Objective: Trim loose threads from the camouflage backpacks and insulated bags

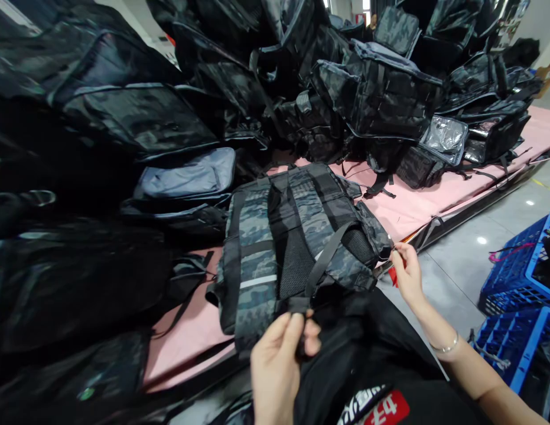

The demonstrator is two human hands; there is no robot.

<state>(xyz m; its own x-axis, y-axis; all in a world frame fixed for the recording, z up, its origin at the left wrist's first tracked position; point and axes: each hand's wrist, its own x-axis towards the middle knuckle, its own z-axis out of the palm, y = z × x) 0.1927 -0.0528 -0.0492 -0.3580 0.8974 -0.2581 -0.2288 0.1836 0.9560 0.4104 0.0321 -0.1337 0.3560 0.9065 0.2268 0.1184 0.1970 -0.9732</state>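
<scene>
A camouflage backpack [257, 236] lies with its straps and mesh back panel facing up on a table with a pink cover [410, 203]. At its near edge my left hand [286, 348] pinches the end of a black strap [325, 265]. My right hand [406, 271] is at the bag's right corner, thumb and fingers pressed together on something small and thin, too small to name. A bit of red shows beside those fingers.
Dark camouflage bags [137, 118] are piled along the left and back of the table. A clear-wrapped pouch [445, 139] lies at the back right. Blue crates [516, 274] stand on the floor at the right.
</scene>
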